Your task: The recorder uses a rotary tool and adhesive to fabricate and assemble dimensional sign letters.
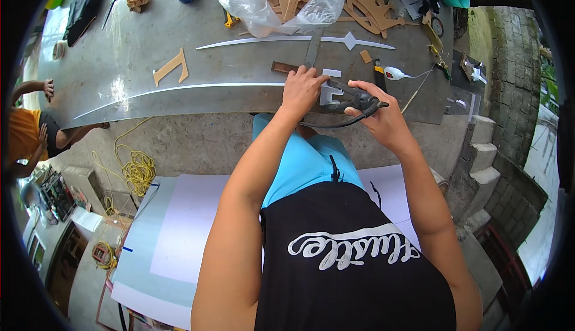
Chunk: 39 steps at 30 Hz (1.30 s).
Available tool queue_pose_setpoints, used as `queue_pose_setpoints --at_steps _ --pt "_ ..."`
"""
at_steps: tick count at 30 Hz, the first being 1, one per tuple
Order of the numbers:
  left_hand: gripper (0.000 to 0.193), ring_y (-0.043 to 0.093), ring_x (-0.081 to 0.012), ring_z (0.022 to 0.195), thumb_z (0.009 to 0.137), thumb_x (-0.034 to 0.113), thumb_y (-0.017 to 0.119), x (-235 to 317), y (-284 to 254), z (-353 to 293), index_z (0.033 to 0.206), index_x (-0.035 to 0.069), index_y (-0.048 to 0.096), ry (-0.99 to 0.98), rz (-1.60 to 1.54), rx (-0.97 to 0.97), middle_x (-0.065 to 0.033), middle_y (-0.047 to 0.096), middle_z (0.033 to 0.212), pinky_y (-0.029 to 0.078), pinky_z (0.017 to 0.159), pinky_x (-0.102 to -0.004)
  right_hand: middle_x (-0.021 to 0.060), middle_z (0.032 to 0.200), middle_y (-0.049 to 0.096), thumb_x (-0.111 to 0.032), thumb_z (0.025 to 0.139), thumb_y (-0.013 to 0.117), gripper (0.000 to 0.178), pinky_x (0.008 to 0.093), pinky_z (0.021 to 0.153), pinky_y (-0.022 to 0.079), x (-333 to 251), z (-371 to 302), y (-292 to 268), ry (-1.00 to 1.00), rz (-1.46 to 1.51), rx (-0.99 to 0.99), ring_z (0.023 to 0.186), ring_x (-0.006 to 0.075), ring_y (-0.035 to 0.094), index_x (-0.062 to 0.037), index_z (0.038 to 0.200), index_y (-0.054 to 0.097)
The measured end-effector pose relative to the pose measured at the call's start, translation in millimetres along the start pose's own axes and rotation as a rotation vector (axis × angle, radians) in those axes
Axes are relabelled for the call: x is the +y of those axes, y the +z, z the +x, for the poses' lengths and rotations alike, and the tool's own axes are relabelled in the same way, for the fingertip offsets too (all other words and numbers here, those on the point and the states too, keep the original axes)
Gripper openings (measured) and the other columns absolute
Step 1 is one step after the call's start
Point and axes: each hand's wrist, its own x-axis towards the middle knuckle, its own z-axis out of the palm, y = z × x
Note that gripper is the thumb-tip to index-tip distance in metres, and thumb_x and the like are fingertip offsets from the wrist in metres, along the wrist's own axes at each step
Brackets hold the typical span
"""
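Observation:
My left hand reaches over the metal table with its fingers bent and pressed together. Beneath it runs the right end of a long, thin white strip; what its fingertips grip is hidden. A brown block and a steel ruler lie against that hand. My right hand is closed around a black clamp-like tool with a curved black cord or bar. The tool's front end points at a small notched white piece between my hands. Another white piece rests just beyond.
On the metal table lie a white strip with a diamond shape, a tan letter-like cutout, a utility knife and a small white bottle. A plastic bag holds tan offcuts. Another person stands at left.

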Motion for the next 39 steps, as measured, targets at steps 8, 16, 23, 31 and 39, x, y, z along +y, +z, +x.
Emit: queue_pose_setpoints --at_steps 8,16,23,31,39 --pt "0.03 0.061 -0.0238 0.098 0.089 0.019 0.07 0.7 -3.5 0.2 0.117 0.028 0.079 0.003 -0.003 0.022 0.0003 0.065 0.096 0.047 0.082 -0.0398 0.014 0.126 0.067 -0.01 0.088 0.084 0.055 0.0357 0.083 0.06 3.7 2.4 0.4 -0.054 0.008 0.014 0.104 0.0219 0.068 -0.0022 0.137 0.061" --pt "0.034 0.06 -0.0242 0.099 0.085 0.018 0.074 2.5 -8.5 1.2 0.118 0.028 0.078 0.006 -0.031 0.012 0.0 0.065 0.097 0.047 0.083 -0.0402 0.0153 0.124 0.067 -0.009 0.087 0.084 0.056 0.0374 0.082 0.06 6.1 1.5 0.7 -0.08 0.006 0.028 0.105 0.0268 0.07 -0.004 0.137 0.061" --pt "0.035 0.06 -0.0241 0.1 0.085 0.017 0.076 3.1 -10.1 0.6 0.119 0.028 0.078 -0.003 -0.033 -0.007 0.0002 0.065 0.098 0.047 0.084 -0.0402 0.0171 0.118 0.069 -0.012 0.084 0.086 0.055 0.0409 0.088 0.054 5.5 2.0 0.6 -0.086 -0.048 0.039 0.102 0.0352 0.069 -0.0039 0.133 0.062" --pt "0.036 0.06 -0.0248 0.098 0.086 0.019 0.075 4.1 -13.9 2.2 0.121 0.028 0.078 -0.02 -0.046 -0.027 -0.0003 0.063 0.096 0.048 0.084 -0.0413 0.0164 0.116 0.069 -0.013 0.085 0.086 0.055 0.0397 0.084 0.055 7.7 1.8 -0.4 -0.097 -0.05 0.035 0.099 0.0327 0.07 -0.0037 0.133 0.062" --pt "0.037 0.06 -0.0251 0.098 0.086 0.018 0.074 4.7 -14.9 2.9 0.121 0.028 0.078 -0.019 -0.054 -0.029 -0.0006 0.064 0.096 0.047 0.084 -0.0415 0.0169 0.117 0.069 -0.013 0.084 0.086 0.056 0.0394 0.086 0.055 5.8 1.4 0.0 -0.116 -0.035 0.05 0.1 0.0319 0.07 -0.0026 0.133 0.062"
